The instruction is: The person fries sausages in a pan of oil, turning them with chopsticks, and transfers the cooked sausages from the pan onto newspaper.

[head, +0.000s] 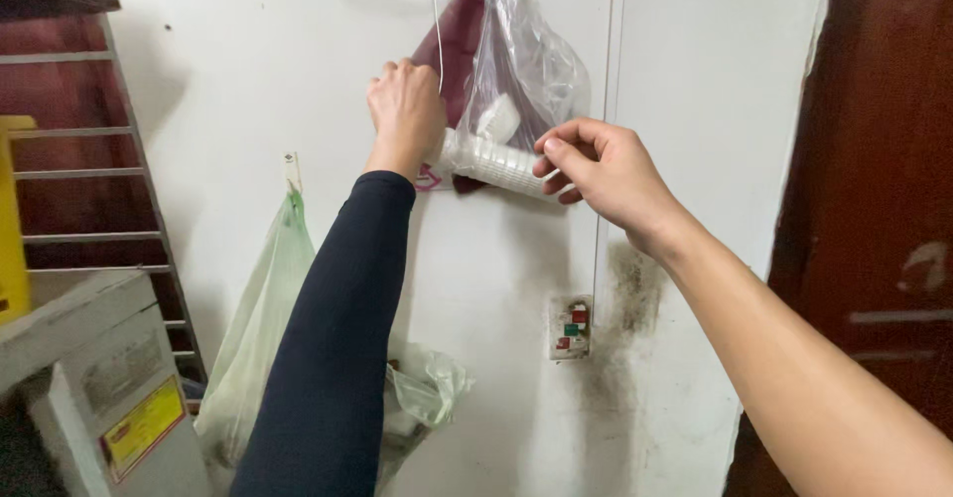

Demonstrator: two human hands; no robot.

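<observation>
A clear plastic bag (526, 60) hangs on the white wall, and a stack of white plastic cups (493, 162) lies sideways in its bottom. My left hand (405, 113), in a dark long sleeve, grips the bag at the left end of the cup stack. My right hand (604, 171), bare-armed, pinches the right end of the stack through the bag with thumb and fingers. A dark maroon bag (459, 40) hangs behind the clear one.
A pale green plastic bag (260, 328) hangs from a hook low on the wall. A wall socket (570, 328) sits below, with dark stains beside it. A metal rack (89, 169) and a grey box (109, 388) stand left; a brown door (874, 209) right.
</observation>
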